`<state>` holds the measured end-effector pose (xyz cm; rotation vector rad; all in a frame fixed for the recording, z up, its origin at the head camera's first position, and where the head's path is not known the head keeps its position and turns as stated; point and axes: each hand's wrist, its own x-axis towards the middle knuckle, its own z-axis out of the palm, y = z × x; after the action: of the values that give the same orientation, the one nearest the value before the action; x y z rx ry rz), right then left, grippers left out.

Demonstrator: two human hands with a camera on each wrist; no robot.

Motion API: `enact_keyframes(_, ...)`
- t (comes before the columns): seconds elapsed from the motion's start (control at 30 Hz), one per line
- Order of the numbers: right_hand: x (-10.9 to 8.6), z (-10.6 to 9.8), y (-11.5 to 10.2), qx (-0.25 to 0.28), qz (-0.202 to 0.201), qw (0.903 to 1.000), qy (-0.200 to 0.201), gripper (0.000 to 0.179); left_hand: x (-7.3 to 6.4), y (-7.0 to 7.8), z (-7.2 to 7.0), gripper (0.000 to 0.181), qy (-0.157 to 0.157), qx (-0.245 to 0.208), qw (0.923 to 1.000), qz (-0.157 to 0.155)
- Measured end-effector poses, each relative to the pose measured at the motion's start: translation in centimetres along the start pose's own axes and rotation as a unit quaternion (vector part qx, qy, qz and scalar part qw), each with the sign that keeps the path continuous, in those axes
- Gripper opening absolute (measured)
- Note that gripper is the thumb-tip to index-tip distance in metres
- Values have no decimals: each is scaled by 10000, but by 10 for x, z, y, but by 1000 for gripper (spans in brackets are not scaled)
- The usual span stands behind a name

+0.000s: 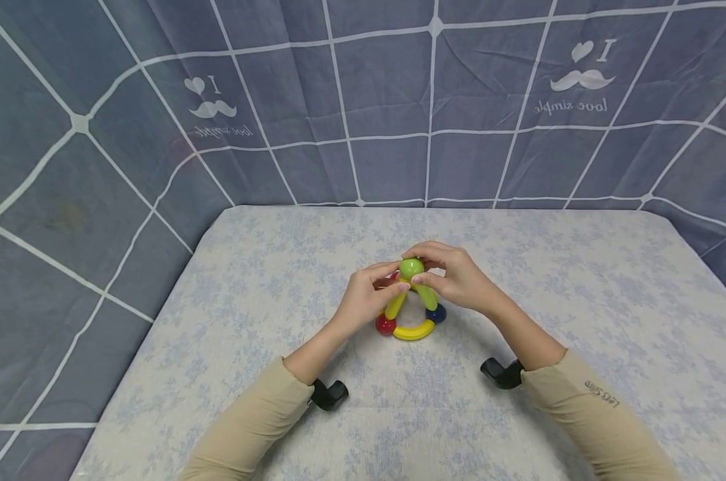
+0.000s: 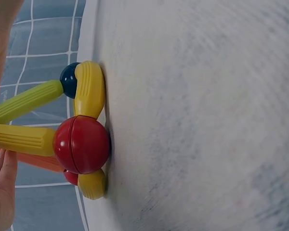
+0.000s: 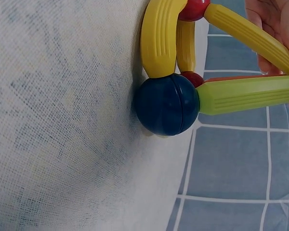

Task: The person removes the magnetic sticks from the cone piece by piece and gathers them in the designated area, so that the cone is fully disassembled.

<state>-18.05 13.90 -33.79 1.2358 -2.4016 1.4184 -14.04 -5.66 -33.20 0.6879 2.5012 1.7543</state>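
Observation:
A pyramid of toy rods and balls stands on the table. At its peak is a light green ball [image 1: 411, 268], gripped between the thumb and fingers of my right hand [image 1: 459, 275]. My left hand [image 1: 363, 295] pinches the upper end of a straight yellow rod [image 1: 395, 305], just under that ball. A straight green rod [image 1: 426, 297] slopes to a dark blue ball [image 3: 166, 104], and the yellow rod to a red ball [image 2: 82, 144]. A curved yellow piece [image 1: 413, 332] links these two low balls. Behind, an orange rod [image 2: 44, 162] leads to another red ball [image 2: 71, 177].
A pale blue floral cloth covers the table [image 1: 266, 267]. Grey-blue curtains [image 1: 387, 100] with white lines hang behind it and at the left. Black wrist mounts [image 1: 329, 395] stick out below both sleeves.

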Motion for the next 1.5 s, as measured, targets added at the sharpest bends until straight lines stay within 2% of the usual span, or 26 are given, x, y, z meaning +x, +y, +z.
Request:
enact_keyframes(0.5,2,-3,-1,49,-49,9999,-141,30,0,2,0,37,40,-36,10000,42)
enact_keyframes(1.0,2,-4,1,57,-158,9995,-248,26,2,-2,2,37,77,-117,9998,161)
enact_keyframes(1.5,1,-3,4,112,33,9997,-193,27,1,-3,3,37,82,-138,9998,117)
